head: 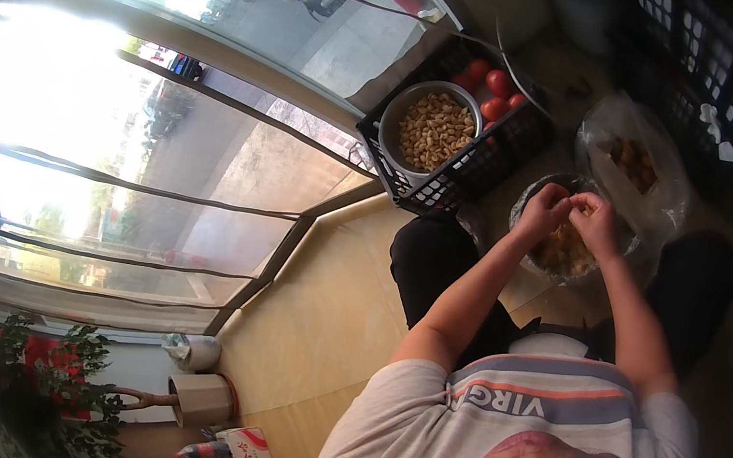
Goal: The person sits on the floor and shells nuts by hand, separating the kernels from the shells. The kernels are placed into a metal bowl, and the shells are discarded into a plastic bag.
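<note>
My left hand (546, 211) and my right hand (591, 221) meet at the fingertips, pinched close together. Whether a small piece sits between them is too small to tell. Both are over a round container (519, 203) lined with clear plastic film. Inside it lie yellowish-brown scraps (564, 253), partly hidden by my hands. Up and to the left, a steel bowl (389, 119) holds many pale, oblong pieces (434, 130), perhaps cloves or nuts. Just beyond my right hand stands an open clear plastic bag (664, 189) with brownish pieces (634, 164) inside.
The bowl rests on a black plastic crate (486, 176) holding red tomatoes (499, 83). Another dark crate (705, 61) stands at upper right. Barred windows (195, 199) line the left. A potted plant (200, 400) and a printed box (253, 455) are at lower left on the tan floor (323, 310).
</note>
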The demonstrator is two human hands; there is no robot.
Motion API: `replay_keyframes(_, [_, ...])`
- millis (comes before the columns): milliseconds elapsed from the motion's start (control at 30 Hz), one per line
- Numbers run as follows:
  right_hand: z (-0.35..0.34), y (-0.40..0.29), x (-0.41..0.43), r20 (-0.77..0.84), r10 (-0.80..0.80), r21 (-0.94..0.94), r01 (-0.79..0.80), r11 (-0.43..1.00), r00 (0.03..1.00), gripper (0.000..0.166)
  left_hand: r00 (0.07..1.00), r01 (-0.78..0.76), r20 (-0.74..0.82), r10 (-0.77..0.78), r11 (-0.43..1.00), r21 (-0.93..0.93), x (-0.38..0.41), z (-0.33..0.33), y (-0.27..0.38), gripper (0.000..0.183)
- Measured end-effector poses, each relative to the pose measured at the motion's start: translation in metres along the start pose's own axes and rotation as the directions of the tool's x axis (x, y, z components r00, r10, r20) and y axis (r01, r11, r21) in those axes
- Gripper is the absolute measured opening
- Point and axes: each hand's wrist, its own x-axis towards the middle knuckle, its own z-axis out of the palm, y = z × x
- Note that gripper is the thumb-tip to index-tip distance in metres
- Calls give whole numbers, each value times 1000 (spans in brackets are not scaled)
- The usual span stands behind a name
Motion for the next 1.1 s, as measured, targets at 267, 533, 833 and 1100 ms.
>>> replay_keyframes(267, [-2,-21,-3,97,148,207,-165,964,984,7,949,240,279,-144,905,-351,-1,-15,-3,20])
replay_keyframes(533, [-2,-24,-6,37,167,220,-171,960,985,6,956,291,197,-219,804,-518,1,-12,-26,14])
replay_keyframes(833, [-6,19,3,-206,318,175,-285,942,925,6,950,120,-109,-292,667,-735,5,-38,-7,13])
replay_keyframes(1100, [-3,18,4,-192,361,210,-321,923,913,8,971,134,-10,-240,576,-806,3,-38,-4,19])
